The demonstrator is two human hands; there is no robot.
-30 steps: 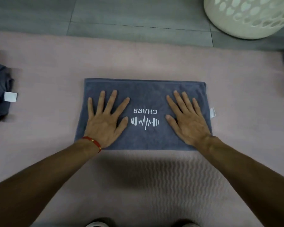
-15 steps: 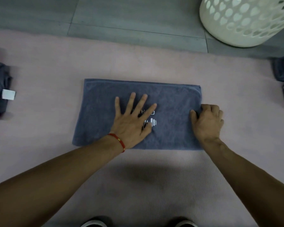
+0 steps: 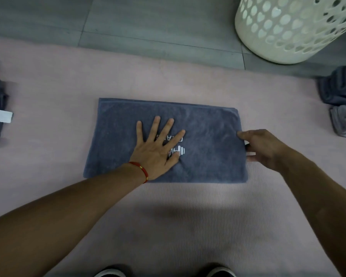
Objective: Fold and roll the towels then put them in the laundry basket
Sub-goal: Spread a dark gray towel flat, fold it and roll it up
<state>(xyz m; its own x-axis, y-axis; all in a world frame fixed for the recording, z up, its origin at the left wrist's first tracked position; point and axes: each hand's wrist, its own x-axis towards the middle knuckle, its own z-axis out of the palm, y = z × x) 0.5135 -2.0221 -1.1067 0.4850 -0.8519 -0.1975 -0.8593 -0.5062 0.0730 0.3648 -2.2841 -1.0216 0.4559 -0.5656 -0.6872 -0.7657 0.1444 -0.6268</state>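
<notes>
Left hand [image 3: 155,145] flat, fingers spread, pressing towel [image 3: 208,136] centre; right hand [image 3: 264,147] at towel's right edge, grip unclear.

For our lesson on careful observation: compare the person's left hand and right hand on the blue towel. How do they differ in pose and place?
The left hand lies flat with fingers spread; the right hand has its fingers bent at the towel's edge. The left hand rests near the middle, partly over the white logo; the right hand is at the right end. The left wrist wears a red bracelet; the right wrist is bare. Both touch the same towel.
</notes>
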